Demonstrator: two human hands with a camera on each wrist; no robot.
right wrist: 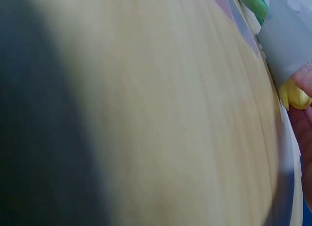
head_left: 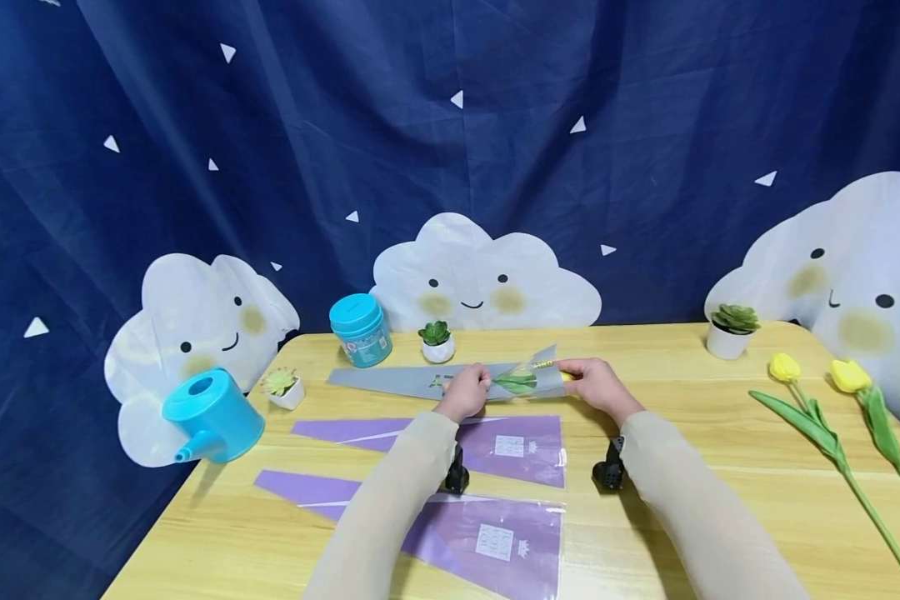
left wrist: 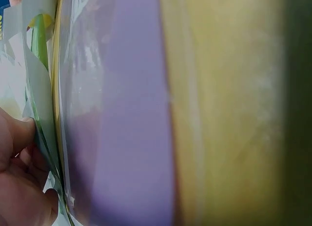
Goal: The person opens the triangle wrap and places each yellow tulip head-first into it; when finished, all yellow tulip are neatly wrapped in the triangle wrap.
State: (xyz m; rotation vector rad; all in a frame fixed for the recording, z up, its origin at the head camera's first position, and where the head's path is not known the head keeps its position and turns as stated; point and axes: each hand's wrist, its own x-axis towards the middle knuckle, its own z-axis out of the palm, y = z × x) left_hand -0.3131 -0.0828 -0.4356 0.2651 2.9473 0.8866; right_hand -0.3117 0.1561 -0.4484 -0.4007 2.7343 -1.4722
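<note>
Left of the gray sleeve [head_left: 390, 379] and nearer stands a smooth blue plastic watering can [head_left: 221, 421]; beside its narrow tip sits a pale spiky succulent [head_left: 279, 382] in a white pot; behind that end is a round turquoise tub [head_left: 360, 329]; in front, two flat purple sleeves [head_left: 540, 521], glossy film tapering leftward; behind, a small green succulent [head_left: 435, 333]. Midway along the gray sleeve, the left hand [head_left: 466, 392] pinches its film between thumb and fingers; whether it also presses the stem is hard to tell. The artificial tulip [head_left: 516, 381] lies inside, leaf right of that pinch, yellow bloom at the sleeve's wide mouth; there the right hand [head_left: 596, 385] holds the bloom between thumb and fingers. Right of the sleeve stand a broad-leaved succulent [head_left: 733, 318] and, nearer, two loose yellow tulips [head_left: 810, 425].
</note>
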